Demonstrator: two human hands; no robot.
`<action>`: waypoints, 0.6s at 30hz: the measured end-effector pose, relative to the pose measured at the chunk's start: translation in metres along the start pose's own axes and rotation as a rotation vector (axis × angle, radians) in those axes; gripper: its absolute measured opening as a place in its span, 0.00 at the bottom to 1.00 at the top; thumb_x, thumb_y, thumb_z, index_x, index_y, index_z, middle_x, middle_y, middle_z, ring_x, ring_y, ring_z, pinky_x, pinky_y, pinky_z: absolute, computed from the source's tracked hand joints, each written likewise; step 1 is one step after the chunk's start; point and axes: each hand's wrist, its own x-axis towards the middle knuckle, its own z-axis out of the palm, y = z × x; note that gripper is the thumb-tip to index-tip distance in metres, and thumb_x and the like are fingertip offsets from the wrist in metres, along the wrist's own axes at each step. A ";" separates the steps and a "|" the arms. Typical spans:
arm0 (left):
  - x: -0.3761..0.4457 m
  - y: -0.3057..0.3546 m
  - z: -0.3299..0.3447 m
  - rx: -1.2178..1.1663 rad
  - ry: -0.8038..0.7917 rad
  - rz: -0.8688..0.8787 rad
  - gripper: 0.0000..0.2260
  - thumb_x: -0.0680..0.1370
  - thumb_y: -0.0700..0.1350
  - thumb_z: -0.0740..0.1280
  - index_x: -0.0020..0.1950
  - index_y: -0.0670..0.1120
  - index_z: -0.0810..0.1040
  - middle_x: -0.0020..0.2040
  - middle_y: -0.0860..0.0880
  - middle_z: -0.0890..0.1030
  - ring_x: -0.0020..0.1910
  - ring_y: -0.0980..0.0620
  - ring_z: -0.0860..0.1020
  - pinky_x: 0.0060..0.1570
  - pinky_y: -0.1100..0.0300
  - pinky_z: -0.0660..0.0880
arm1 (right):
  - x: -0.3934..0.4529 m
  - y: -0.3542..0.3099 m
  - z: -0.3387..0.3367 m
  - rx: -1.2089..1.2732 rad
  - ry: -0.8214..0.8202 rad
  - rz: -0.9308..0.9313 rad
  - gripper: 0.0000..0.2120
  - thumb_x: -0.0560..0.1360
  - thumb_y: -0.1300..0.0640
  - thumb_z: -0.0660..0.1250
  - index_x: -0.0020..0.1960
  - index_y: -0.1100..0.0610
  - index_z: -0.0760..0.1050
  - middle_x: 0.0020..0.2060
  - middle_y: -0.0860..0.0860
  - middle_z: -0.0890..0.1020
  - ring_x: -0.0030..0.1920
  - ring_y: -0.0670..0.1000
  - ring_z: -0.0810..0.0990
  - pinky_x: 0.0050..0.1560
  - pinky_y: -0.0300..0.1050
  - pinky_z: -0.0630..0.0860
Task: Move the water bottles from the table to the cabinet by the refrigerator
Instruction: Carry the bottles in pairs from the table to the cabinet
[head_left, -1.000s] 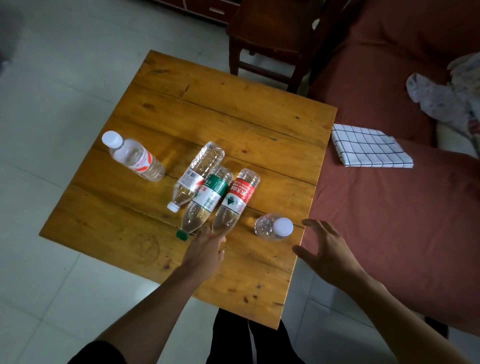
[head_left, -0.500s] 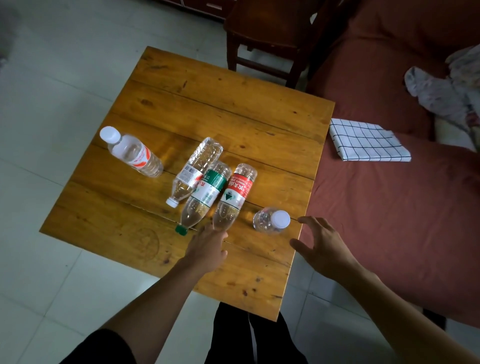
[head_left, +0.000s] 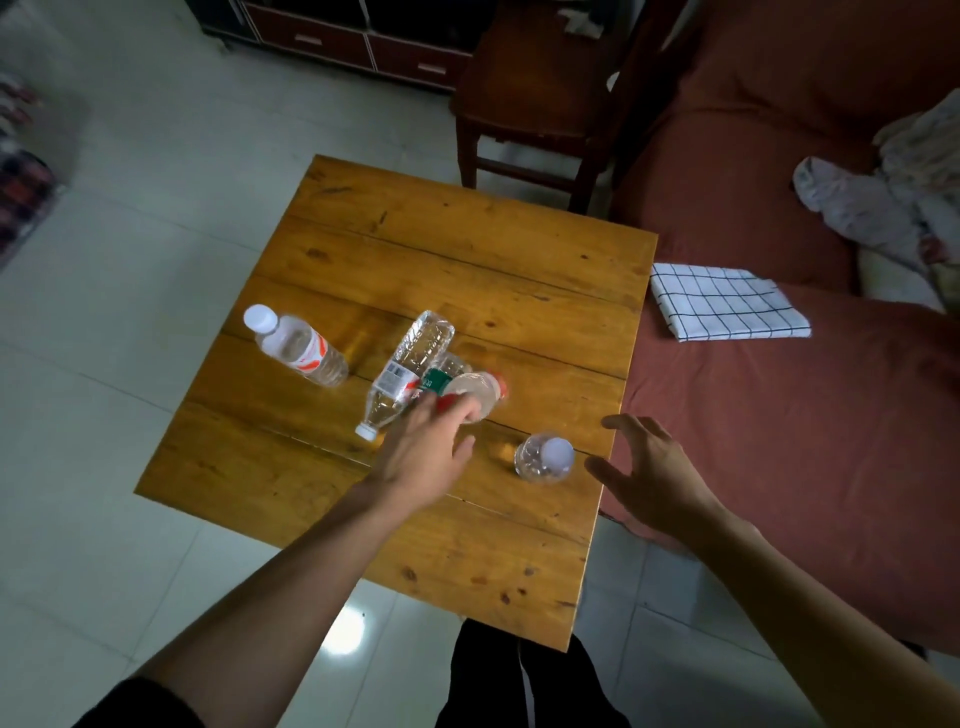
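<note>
- Square wooden table (head_left: 467, 249) of knotted planks, standing on pale glossy floor tiles (head_left: 130, 208).
- Dark wooden chair (head_left: 535, 104) just beyond the far edge; low cabinet with drawers (head_left: 363, 44) against the back wall.
- Rust-red sofa (head_left: 805, 441) along the table's right side, with a folded checked cloth (head_left: 722, 306) on the seat and crumpled pale laundry (head_left: 883, 197) further back.
- Five water bottles on or just above the table: white-capped bottle with orange label (head_left: 298, 351) lying towards the left; clear bottle with barcode label (head_left: 405, 371) lying mid-table; green-label bottle (head_left: 441, 374) mostly hidden behind it.
- Left hand (head_left: 426, 457) gripping the neck of a red-label bottle (head_left: 475, 395), tilted up with its base towards the camera and blurred.
- Small upright bottle with white cap (head_left: 545, 457) near the right edge.
- Right hand (head_left: 649, 478) spread wide, fingers relaxed, just beside the upright bottle and holding nothing.
- Hard to tell whether the red-label bottle touches the table.
- Dark, blurred clutter at the far left edge, cut off.
</note>
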 end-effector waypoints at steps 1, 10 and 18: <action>0.005 0.002 -0.005 0.012 0.020 0.010 0.10 0.79 0.47 0.67 0.54 0.57 0.68 0.55 0.47 0.73 0.48 0.47 0.75 0.40 0.52 0.80 | -0.001 -0.001 -0.001 0.005 0.005 -0.004 0.29 0.76 0.44 0.69 0.73 0.55 0.66 0.70 0.57 0.72 0.68 0.57 0.71 0.65 0.54 0.73; 0.002 0.002 -0.011 0.198 -0.066 0.086 0.29 0.76 0.46 0.71 0.71 0.62 0.60 0.60 0.45 0.74 0.43 0.48 0.79 0.34 0.56 0.81 | -0.007 0.003 -0.006 0.013 0.011 0.004 0.29 0.76 0.44 0.69 0.73 0.55 0.66 0.70 0.57 0.71 0.69 0.56 0.71 0.66 0.55 0.73; -0.011 -0.014 -0.016 -0.019 -0.120 -0.130 0.49 0.66 0.65 0.76 0.76 0.57 0.49 0.68 0.46 0.74 0.62 0.44 0.76 0.48 0.55 0.73 | -0.009 0.001 0.001 0.008 0.008 0.001 0.29 0.76 0.44 0.69 0.72 0.55 0.67 0.69 0.57 0.72 0.68 0.57 0.72 0.64 0.52 0.73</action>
